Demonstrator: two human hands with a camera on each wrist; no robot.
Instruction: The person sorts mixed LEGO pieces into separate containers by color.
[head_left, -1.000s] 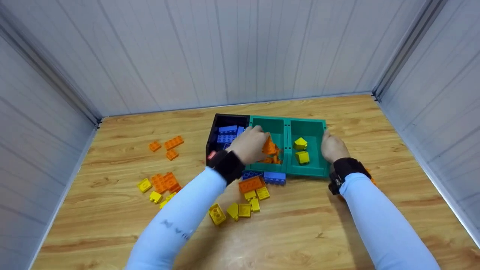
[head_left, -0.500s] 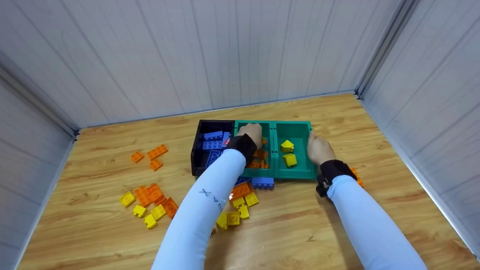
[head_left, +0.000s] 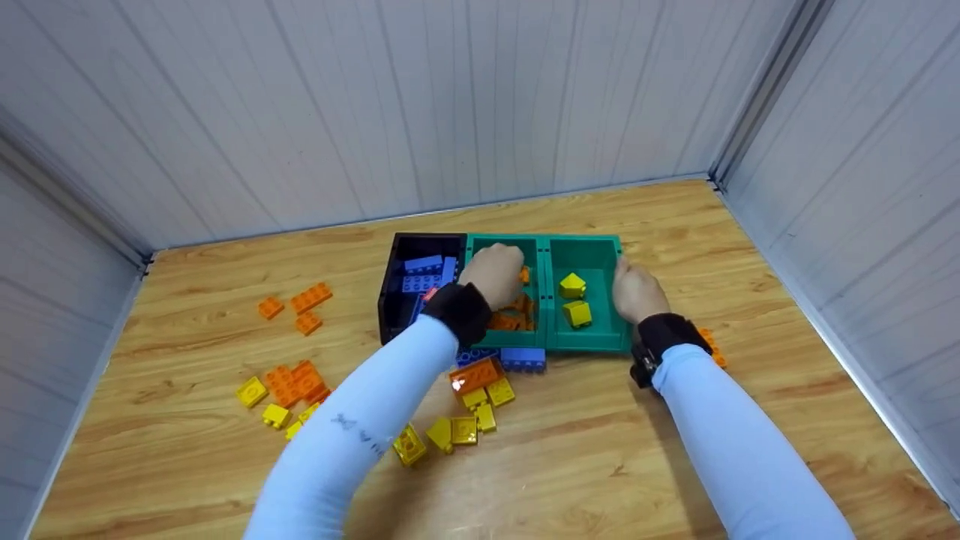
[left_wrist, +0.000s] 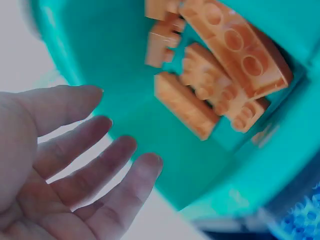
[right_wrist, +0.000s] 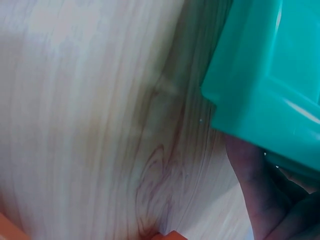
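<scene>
My left hand [head_left: 495, 271] is over the middle green bin [head_left: 504, 238]. In the left wrist view its fingers [left_wrist: 142, 175] are spread and hold nothing. Several orange bricks [left_wrist: 187, 105] lie in that bin, below and beyond the fingertips. At the outer end of the right-hand green bin [head_left: 589, 341], my right hand [head_left: 639, 294] grips the side wall, part of its fingers hidden behind the bin in the right wrist view. Two yellow bricks [head_left: 577, 313] lie inside this bin. A black bin [head_left: 386, 300] with several blue bricks [head_left: 422, 283] adjoins on the left.
In front of the bins lie a blue brick [head_left: 523, 358], an orange brick [head_left: 477, 375] and several yellow bricks [head_left: 464, 430]. More orange bricks [head_left: 283, 385] and yellow ones are scattered at left. An orange piece [head_left: 714, 346] lies beside the right wrist. Pale walls surround the table.
The left hand brought an orange brick to the middle bin, reached down into it and let go; it has since drawn back slightly leftward. The right hand stays at the bin's end.
</scene>
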